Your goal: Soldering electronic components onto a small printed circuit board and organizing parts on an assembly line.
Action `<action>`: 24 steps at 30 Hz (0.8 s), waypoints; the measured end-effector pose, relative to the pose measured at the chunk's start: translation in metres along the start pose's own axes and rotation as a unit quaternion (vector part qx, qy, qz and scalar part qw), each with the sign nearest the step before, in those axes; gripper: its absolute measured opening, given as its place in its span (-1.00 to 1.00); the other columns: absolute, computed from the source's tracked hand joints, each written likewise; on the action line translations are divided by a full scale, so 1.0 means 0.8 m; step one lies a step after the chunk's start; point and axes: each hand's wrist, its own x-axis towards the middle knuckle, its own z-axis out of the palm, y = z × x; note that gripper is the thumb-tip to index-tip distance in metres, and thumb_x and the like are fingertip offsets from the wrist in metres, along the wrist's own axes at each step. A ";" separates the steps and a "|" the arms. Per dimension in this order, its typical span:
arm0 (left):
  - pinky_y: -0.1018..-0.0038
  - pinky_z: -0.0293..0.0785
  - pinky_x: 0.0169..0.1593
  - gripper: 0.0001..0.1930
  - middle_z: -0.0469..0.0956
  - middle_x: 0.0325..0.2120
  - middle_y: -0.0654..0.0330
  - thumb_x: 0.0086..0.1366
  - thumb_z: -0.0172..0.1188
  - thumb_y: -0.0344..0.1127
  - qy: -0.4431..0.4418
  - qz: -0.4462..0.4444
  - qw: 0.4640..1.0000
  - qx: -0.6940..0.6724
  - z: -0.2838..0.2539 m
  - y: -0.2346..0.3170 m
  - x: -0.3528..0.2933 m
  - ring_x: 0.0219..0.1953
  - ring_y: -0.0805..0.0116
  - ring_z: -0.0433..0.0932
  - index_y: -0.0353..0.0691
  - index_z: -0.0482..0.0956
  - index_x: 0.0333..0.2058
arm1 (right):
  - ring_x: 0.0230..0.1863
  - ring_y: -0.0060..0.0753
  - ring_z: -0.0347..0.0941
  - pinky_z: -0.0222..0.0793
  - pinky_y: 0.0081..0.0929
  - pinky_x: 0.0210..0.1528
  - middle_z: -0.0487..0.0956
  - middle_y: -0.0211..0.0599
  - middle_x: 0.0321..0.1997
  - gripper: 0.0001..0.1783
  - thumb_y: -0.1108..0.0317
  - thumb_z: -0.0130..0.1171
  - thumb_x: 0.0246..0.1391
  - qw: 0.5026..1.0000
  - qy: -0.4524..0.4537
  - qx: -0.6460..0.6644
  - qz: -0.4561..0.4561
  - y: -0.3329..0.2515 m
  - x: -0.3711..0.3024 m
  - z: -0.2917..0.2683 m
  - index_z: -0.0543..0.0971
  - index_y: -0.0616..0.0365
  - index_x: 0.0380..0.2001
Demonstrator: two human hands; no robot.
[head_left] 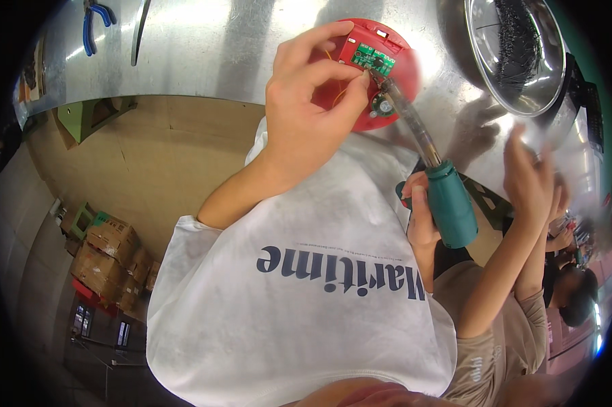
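A round red plastic housing (403,64) lies on the metal table in front of me, with a green circuit board (374,58) set in it. My left hand (309,98) leans over the housing's left side. Its thumb and forefinger pinch what looks like the end of a thin orange wire (338,97) at the board's lower edge; the fingertips partly hide it. Another finger touches the housing's upper left rim. My right hand (420,210) grips a teal-handled soldering gun (451,203), its tip at the board beside my left fingertips. A small round part (382,104) sits below the board.
Blue-handled pliers (88,30) and a thin dark strip (141,30) lie at the far left of the table. A shiny metal bowl (479,51) with dark thin pieces stands at the right. Close on my right, a co-worker's hands (530,173) are blurred. Cardboard boxes (105,261) are stacked at left.
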 end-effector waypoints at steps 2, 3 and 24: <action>0.47 0.41 -0.08 -0.95 0.50 -0.03 0.16 -0.01 0.27 -0.53 -0.002 -0.002 1.000 0.010 -0.005 0.005 -0.001 -0.11 0.32 0.41 -0.28 0.63 -0.50 | -0.49 -0.42 0.37 0.28 -0.55 -0.37 0.46 -0.16 -0.49 -0.83 0.46 0.05 -0.03 0.998 -0.005 0.039 0.051 -0.007 0.002 0.001 0.43 0.35 -0.35; 0.53 0.39 -0.07 -0.95 0.50 -0.04 0.16 0.04 0.28 -0.55 -0.009 0.000 1.000 0.018 -0.006 0.006 -0.001 -0.11 0.40 0.41 -0.30 0.64 -0.46 | -0.50 -0.42 0.36 0.27 -0.55 -0.38 0.45 -0.12 -0.45 -0.78 0.45 0.05 -0.04 0.994 0.005 0.092 0.056 -0.008 0.003 0.001 0.42 0.38 -0.31; 0.58 0.40 -0.18 -0.98 0.48 -0.05 0.20 0.04 0.27 -0.52 -0.044 -0.018 0.998 0.035 -0.009 0.012 0.011 -0.14 0.46 0.40 -0.30 0.63 -0.49 | -0.52 -0.41 0.36 0.27 -0.48 -0.38 0.42 0.02 -0.25 -0.71 0.36 0.05 -0.06 0.974 0.029 0.208 0.091 -0.020 0.022 0.006 0.41 0.40 -0.32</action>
